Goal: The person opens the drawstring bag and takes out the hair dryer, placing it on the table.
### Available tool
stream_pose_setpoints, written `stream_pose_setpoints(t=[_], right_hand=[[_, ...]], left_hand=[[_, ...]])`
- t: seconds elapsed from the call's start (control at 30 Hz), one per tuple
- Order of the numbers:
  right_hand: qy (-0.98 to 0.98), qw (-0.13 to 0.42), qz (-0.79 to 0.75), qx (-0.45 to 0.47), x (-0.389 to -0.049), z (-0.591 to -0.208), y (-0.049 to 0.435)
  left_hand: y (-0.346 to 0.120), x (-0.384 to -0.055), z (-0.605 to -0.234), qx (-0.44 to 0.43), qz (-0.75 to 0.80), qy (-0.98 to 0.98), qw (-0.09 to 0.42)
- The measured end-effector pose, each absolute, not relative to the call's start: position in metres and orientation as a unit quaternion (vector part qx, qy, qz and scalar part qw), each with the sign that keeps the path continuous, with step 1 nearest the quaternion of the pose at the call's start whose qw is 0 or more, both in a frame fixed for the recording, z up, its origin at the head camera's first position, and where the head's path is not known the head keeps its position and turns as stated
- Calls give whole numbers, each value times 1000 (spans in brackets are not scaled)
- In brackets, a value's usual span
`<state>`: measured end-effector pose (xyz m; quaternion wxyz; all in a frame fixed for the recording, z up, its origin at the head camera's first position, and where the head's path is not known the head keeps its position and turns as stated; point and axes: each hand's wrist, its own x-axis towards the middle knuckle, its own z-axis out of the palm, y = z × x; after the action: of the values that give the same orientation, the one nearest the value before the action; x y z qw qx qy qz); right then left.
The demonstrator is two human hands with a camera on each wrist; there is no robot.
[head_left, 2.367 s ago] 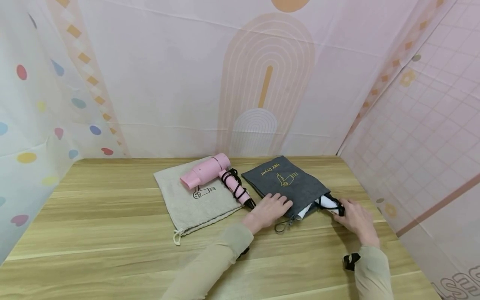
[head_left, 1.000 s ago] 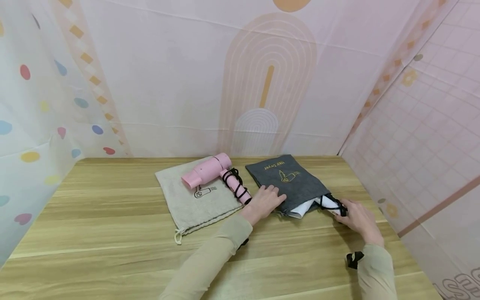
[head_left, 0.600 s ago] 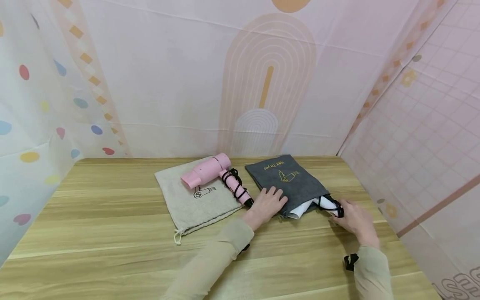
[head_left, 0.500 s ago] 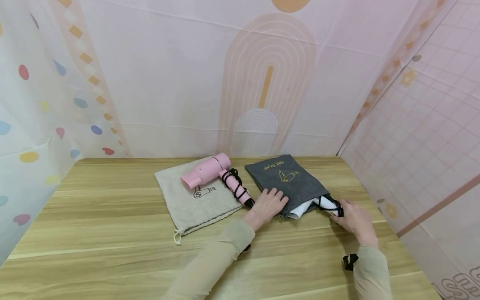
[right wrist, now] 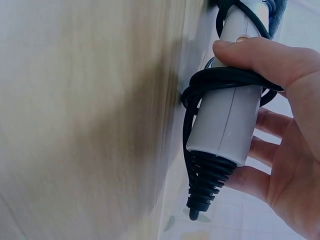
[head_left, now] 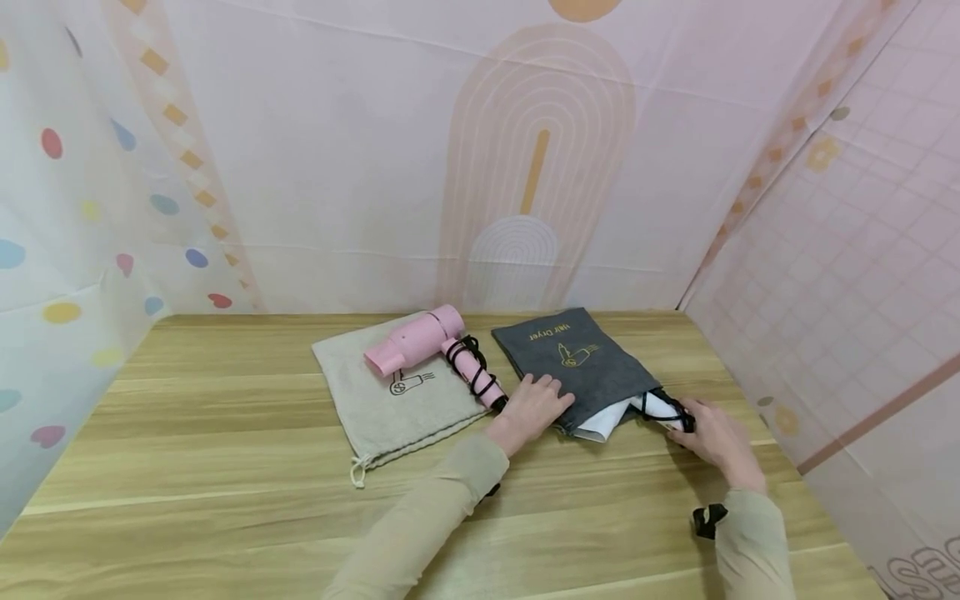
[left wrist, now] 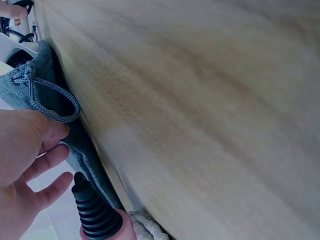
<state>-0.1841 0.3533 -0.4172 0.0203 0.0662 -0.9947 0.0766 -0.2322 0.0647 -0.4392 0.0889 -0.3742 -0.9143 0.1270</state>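
A dark grey drawstring bag (head_left: 592,371) printed "Hair Dryer" lies on the table at right of centre. From its mouth stick out a white part (head_left: 600,423) and the white handle of a hair dryer (right wrist: 222,117), wrapped in black cord; the rest is hidden inside. My right hand (head_left: 712,433) grips that handle, thumb on one side and fingers round the other. My left hand (head_left: 531,408) pinches the bag's near left edge beside the cord loop (left wrist: 57,92). Just left of it, a pink hair dryer (head_left: 416,340) lies on a beige drawstring bag (head_left: 360,417).
The wooden table (head_left: 187,467) is bounded behind and at both sides by printed fabric curtains (head_left: 337,167). The pink dryer's black cord end (left wrist: 92,210) sits very close to the left hand.
Since the earliest frame, the left hand has moved slightly left and the grey bag's near mouth edge has drawn back, showing more white. The right hand has kept its grip on the handle.
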Motion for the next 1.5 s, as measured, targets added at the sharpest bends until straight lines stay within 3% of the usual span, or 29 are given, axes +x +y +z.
stream_pose_setpoints(t=[0.47,0.73,1.23,1.5], right_hand=[[-992,6,85,94,-182,-415,361],[-991,-1,86,102,-179,-413,364],[-988,41,97,109,-173,-421,364],[-984,25,117,131,-171,-420,362]], left_hand=[[65,-234,-438,-365,130,-920,63],[60,-236,-429,-352,162,-918,83],[65,-218,-436,-308,47,-950,-22],[67,-219,-441,-249,68,-966,-14]])
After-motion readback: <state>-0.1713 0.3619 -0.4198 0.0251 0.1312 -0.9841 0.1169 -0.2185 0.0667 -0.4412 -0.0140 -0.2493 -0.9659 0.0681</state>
